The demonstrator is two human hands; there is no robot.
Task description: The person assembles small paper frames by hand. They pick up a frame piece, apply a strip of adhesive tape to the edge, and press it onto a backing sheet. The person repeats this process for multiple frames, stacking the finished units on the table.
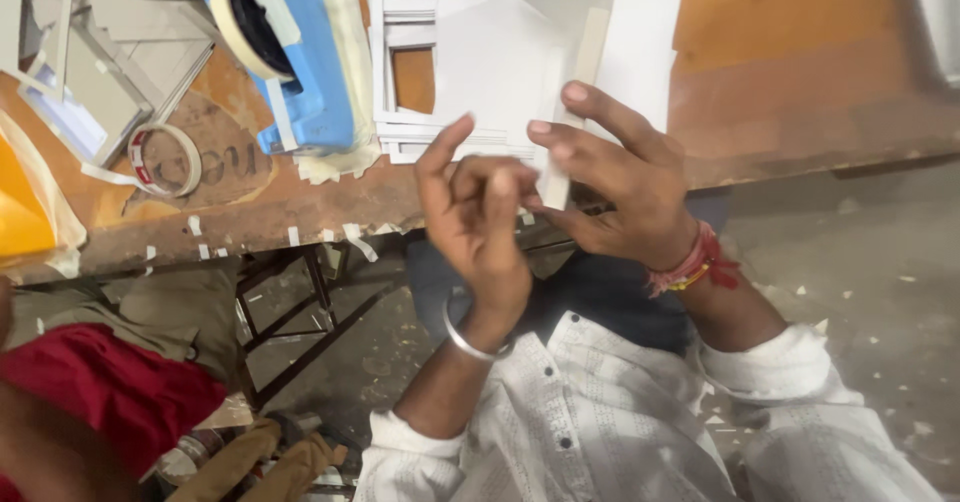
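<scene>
Head view, looking down over the worktop edge. Both hands are raised just in front of the edge, close together, fingertips nearly meeting.

Right hand: fingers pinched on a narrow white card strip, thumb under, index and middle fingers on top. The strip's long axis runs roughly upright in frame, tilted slightly, lower end free below the grasp.

Left hand: fingers curled loosely, index raised; tips sit just beside the strip's left edge (contact with it cannot be told, since the fingers overlap). The right hand carries the strip; the left is the nearer free hand.

Behind the hands: a stack of white card frames on the worktop, a blue tape dispenser to its left, a loose tape roll further left.

Hidden: the strip's upper end merges with the white stack; the left palm is turned away.
</scene>
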